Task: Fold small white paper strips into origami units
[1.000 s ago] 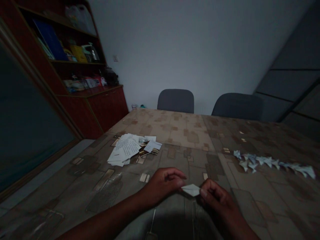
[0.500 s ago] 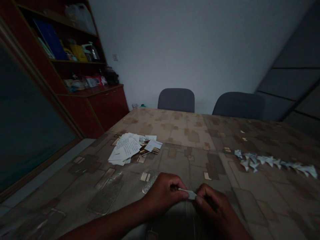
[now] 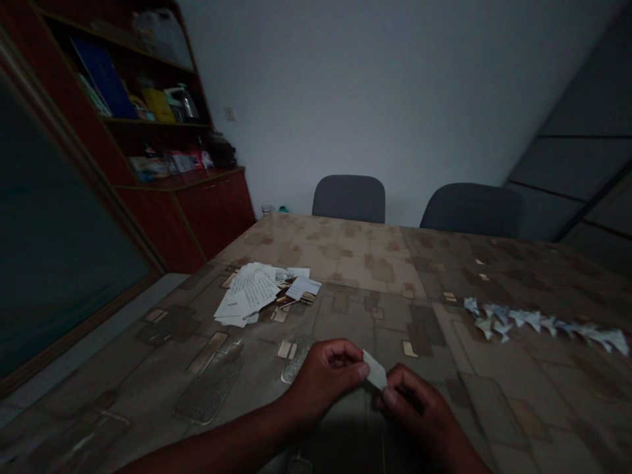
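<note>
A small folded white paper piece (image 3: 375, 371), pointed and roughly kite-shaped, stands tilted in the air just above the near part of a patterned table, between the person's two hands. The left hand (image 3: 328, 374) is curled, with its thumb and fingertips pressed to the paper's left edge. The right hand (image 3: 412, 399) pinches the lower edge in a narrow grip, its fingers bunched close together, so both hands hold the paper with almost no gap between them. The left forearm (image 3: 217, 442) slants in from the lower left of the view, and the right forearm (image 3: 457, 447) rises from the bottom edge, both low over the table's near side. To the right, a long row of small folded paper shapes (image 3: 538, 324), crinkled and pointed, lies in a loose line, showing many pieces already made. To the left, a loose pile of printed paper sheets (image 3: 245, 296) lies with some cards and slips beside it, which looks like unfolded material left over. Beyond the table (image 3: 365, 263) stand two dark grey chairs (image 3: 348, 199) against a pale wall, and a reddish-brown wooden cabinet (image 3: 212, 214) with crowded shelves stands at the left.
</note>
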Demonstrator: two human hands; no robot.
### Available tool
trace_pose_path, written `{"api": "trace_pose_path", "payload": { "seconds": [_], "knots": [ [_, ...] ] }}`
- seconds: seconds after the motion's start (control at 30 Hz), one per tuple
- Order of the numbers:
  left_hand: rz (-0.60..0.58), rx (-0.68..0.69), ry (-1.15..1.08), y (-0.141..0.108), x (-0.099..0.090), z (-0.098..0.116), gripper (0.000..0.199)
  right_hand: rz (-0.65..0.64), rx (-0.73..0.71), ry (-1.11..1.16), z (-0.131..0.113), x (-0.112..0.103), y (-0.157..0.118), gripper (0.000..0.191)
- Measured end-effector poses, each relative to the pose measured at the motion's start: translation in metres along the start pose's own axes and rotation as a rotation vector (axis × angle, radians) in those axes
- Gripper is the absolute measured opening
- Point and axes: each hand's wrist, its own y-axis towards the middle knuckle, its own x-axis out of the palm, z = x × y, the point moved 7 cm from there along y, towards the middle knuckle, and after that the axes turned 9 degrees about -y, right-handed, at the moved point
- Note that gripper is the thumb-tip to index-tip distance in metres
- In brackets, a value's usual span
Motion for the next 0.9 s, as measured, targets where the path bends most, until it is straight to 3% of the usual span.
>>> {"api": "trace_pose_path", "payload": {
  "seconds": [0.2, 0.37, 0.5, 0.63, 0.73, 0.9],
  "knots": [
    [0.085, 0.048, 0.246, -0.009, 0.003, 0.007, 0.014, 0.097, -0.043, -0.148, -0.023, -0.006, -0.003, 0.02],
    [0.014, 0.054, 0.429, -0.015, 0.013, 0.007, 0.01, 0.164, -0.015, -0.132, -0.021, -0.011, -0.002, 0.016],
    [-0.037, 0.073, 0.41, -0.015, 0.017, 0.009, 0.011, 0.181, -0.012, -0.117, -0.018, -0.011, -0.002, 0.018],
    [-0.048, -0.004, 0.307, -0.014, 0.016, -0.001, 0.019, 0.19, -0.034, -0.109, -0.02, -0.011, -0.004, 0.02],
    [-0.025, -0.032, 0.351, -0.016, 0.015, -0.008, 0.016, 0.163, -0.09, -0.141, -0.027, -0.008, -0.005, 0.019],
    [-0.025, 0.032, 0.376, -0.018, 0.015, -0.01, 0.017, 0.134, -0.171, -0.206, -0.035, -0.004, -0.006, 0.015]
  ]
}}
